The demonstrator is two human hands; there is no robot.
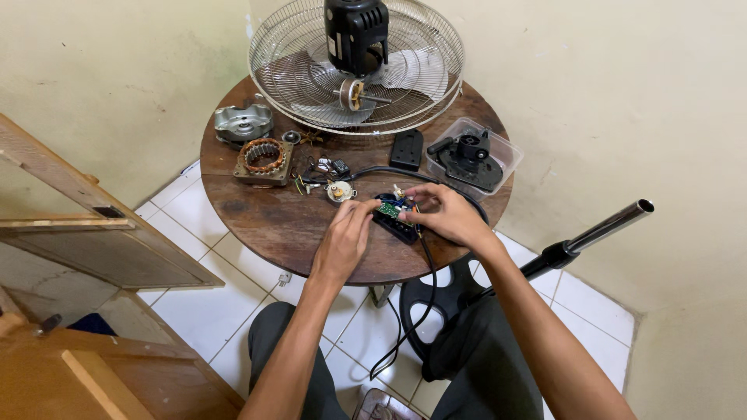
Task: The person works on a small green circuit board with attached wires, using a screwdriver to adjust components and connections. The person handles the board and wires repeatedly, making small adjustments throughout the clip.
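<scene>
On a round wooden table (264, 222) lies a black switch box (395, 225) with a small green circuit board (388, 209) on top. My left hand (342, 237) pinches the board's left end. My right hand (447, 214) grips the board and its wires from the right. A black cable (416, 311) runs from the box down over the table's front edge.
A fan grille with black motor housing (356, 31) leans at the back. A copper-wound stator (264, 159), a metal motor cover (243, 123), a small round motor (340, 191), a black plate (406, 149) and a plastic tray (510, 159) of black parts lie about. A metal pole (607, 228) crosses right; wooden frames (85, 233) stand left.
</scene>
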